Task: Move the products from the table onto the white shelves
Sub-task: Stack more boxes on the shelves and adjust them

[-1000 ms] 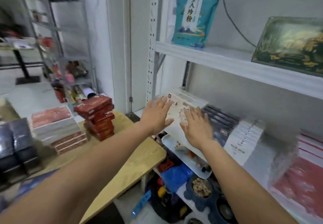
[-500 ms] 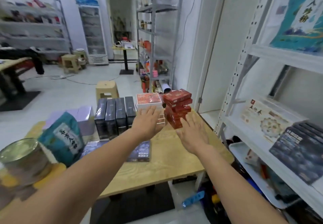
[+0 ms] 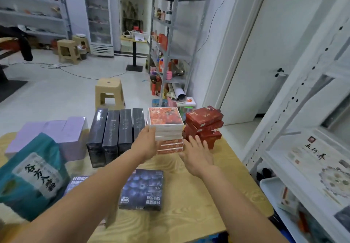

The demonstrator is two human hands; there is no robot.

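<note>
A person's left hand (image 3: 146, 141) and right hand (image 3: 197, 154), fingers spread and holding nothing, are flanking a stack of flat white-and-orange product boxes (image 3: 167, 131) sitting at the far edge of the light wooden table (image 3: 198, 195). The left palm is touching the stack's side while the right is hovering just beside it, with the white metal shelves (image 3: 295, 121) standing to the right.

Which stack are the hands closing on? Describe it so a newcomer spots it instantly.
On the wooden table, look at the far edge, between the row of upright black boxes and the leaning pile of dark red boxes. The stack of flat boxes there is the only one with white sides and an orange-red picture on top.
</note>
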